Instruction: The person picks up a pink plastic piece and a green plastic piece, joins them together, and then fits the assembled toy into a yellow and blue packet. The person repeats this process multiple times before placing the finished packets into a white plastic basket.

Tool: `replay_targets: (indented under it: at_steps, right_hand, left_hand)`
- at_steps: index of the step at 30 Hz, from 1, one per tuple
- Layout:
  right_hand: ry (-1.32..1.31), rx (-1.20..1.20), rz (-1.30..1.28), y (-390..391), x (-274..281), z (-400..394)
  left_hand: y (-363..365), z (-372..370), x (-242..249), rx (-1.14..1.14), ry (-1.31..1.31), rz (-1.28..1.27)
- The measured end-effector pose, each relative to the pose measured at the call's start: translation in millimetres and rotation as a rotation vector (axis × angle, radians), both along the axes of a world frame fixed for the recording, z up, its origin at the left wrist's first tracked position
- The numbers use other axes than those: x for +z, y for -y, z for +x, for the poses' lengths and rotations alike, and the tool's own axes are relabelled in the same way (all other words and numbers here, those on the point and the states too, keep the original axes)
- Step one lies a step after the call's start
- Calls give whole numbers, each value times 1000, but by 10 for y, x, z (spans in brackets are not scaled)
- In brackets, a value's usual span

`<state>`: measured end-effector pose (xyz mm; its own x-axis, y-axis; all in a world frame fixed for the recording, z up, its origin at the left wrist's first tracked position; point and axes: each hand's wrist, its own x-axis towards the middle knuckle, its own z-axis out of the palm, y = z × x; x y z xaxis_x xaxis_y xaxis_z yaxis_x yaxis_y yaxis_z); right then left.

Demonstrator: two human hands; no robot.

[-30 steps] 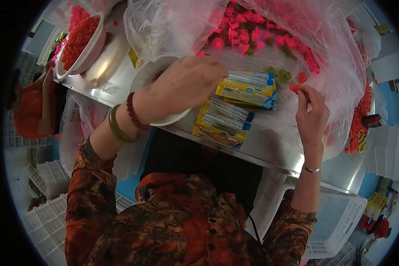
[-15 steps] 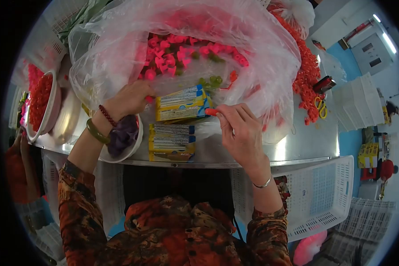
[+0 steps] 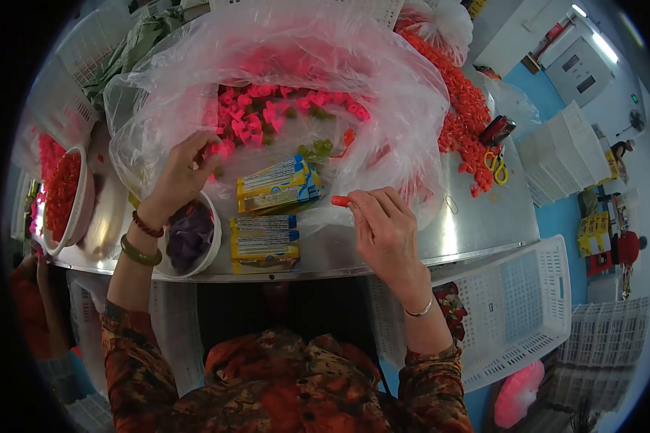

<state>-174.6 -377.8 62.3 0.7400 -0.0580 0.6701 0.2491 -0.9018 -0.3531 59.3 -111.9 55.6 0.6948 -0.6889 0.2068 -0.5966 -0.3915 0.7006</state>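
Observation:
My left hand (image 3: 179,173) is at the near left edge of a heap of bright pink plastic pieces (image 3: 249,126), its thumb and fingertips closed round one pink piece (image 3: 222,149). My right hand (image 3: 388,234) pinches a small red plastic piece (image 3: 339,200) that points left. Between the hands lies a stack of yellow-and-blue printed packets (image 3: 274,186). A second stack of yellow printed packets (image 3: 263,244) lies nearer the table edge. Several green pieces (image 3: 318,148) rest just beyond the packets, on the clear plastic bag (image 3: 383,65) around the pink heap.
A white bowl (image 3: 213,252) holding purple material stands by my left wrist. Farther left is a basin (image 3: 87,198) of red pieces. Loose red pieces (image 3: 462,108) and yellow scissors (image 3: 497,167) lie at the right. A white crate (image 3: 516,317) sits below the table edge.
My left hand has moved left and away from the packets to the pink heap. My right hand has drawn slightly away from the packets, still pinching the red piece. The view has shifted a little.

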Motion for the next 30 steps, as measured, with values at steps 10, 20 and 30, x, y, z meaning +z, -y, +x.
replay_targets:
  at_steps: [10, 20, 30]
  right_hand:
    - [59, -21, -65, -162, 141, 48]
    - [24, -100, -49, -186, -15, -114]
    - [-35, -144, 447, -121, -147, -362]
  left_hand:
    - [392, -1968, 1163, -514, -610, -790]
    - [662, -2555, 1159, -1071, -774, -725]
    - [459, -2120, 299, -475, -1113, -569]
